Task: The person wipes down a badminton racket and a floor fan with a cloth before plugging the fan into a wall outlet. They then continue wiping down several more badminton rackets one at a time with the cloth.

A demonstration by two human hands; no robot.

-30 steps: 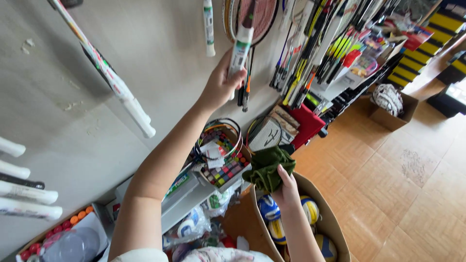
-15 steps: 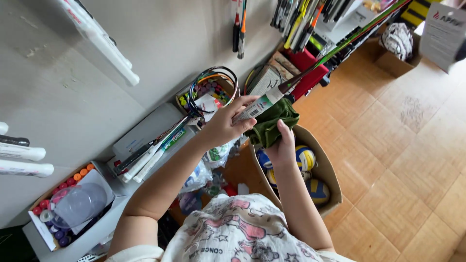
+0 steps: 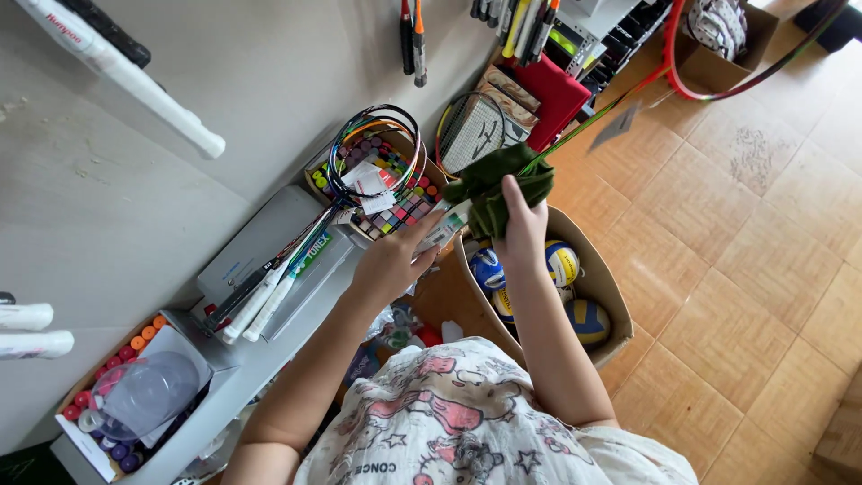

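Note:
My left hand (image 3: 392, 260) grips the white handle of a badminton racket (image 3: 620, 94) whose thin green shaft runs up to the right, ending in a red-rimmed head near the top right corner. My right hand (image 3: 521, 220) presses a dark green cloth (image 3: 492, 189) around the racket's shaft just beyond the handle. Both hands are over a cardboard box of balls (image 3: 602, 278).
Several rackets (image 3: 359, 171) lie on a grey shelf (image 3: 260, 247) along the wall, beside a box of coloured grip rolls (image 3: 409, 202). More rackets hang on the wall (image 3: 413, 40). A tray of coloured rolls (image 3: 108, 404) sits at left. Wooden parquet floor (image 3: 763, 251) spreads right.
The racket came off the wall a second ago and is now held low. The view has tilted down; the green cloth has moved up along the shaft away from the handle.

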